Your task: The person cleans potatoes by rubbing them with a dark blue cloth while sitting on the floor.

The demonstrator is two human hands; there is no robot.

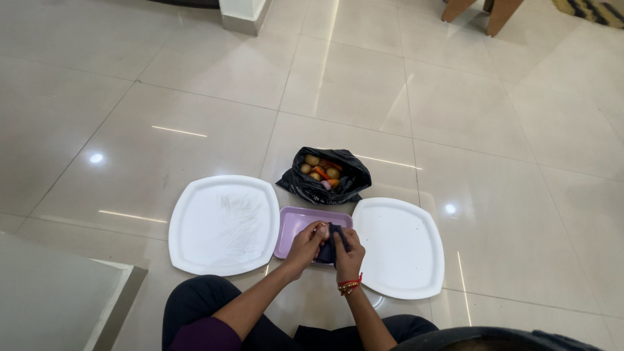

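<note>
Right hand [349,255] closed around a dark blue cloth [328,250], red bangles at the wrist. Left hand [307,244] meets it from the other side, fingers curled onto a small pale item at the top of the cloth; what that item is cannot be told at this size. Both hands are touching each other, held over the near edge of a lilac tray [294,224].

Just left of the left hand: white square plate [224,224], faint scuff marks on its surface. Just right of the right hand: second white plate [400,247], same shape. Beyond the hands, past the tray's far edge: open black plastic bag [323,177] holding small round brownish vegetables and orange pieces. All items rest on a glossy beige tiled floor [455,97]. Person seated, knees either side below the hands.
</note>
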